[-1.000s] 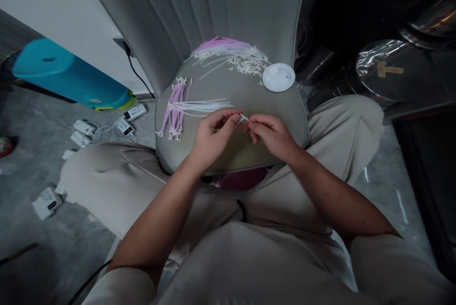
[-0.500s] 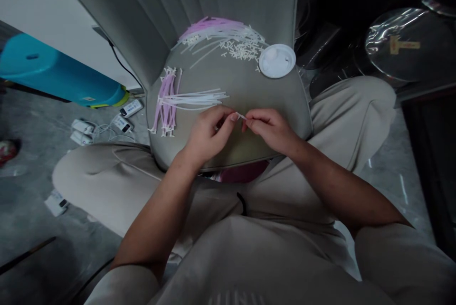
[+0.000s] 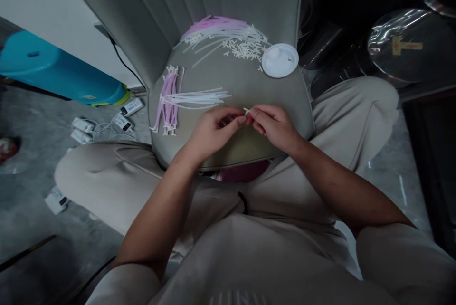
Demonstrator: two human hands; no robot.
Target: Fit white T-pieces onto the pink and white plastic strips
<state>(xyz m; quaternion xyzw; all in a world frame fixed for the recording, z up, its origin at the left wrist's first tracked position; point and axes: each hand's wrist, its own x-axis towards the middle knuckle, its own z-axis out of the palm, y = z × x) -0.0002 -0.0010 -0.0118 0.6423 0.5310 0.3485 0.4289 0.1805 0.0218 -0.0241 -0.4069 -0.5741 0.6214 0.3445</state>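
Observation:
Over the front of the grey chair seat (image 3: 213, 146), my two hands nearly meet at the fingertips. My right hand (image 3: 272, 123) pinches a small white connector piece (image 3: 246, 110) between thumb and forefinger. My left hand (image 3: 217, 128) has its fingers curled in and its thumb near them; anything between them is too small or hidden to make out. Beyond my left hand lies a sheaf of white tubes (image 3: 203, 98), their left ends across a bundle of purple tubes (image 3: 169, 98) with white connectors at the ends.
At the back of the seat sit a heap of purple and clear tubes (image 3: 221, 27), a pile of small white connectors (image 3: 244, 49) and a white dish (image 3: 280, 61). A blue case (image 3: 60, 67) and white devices with cables (image 3: 123, 122) are on the floor at left.
The white piece was stretched between both hands; now it shows at my right fingertips, turned to another angle. My left thumb has shifted slightly right. The view has moved a little.

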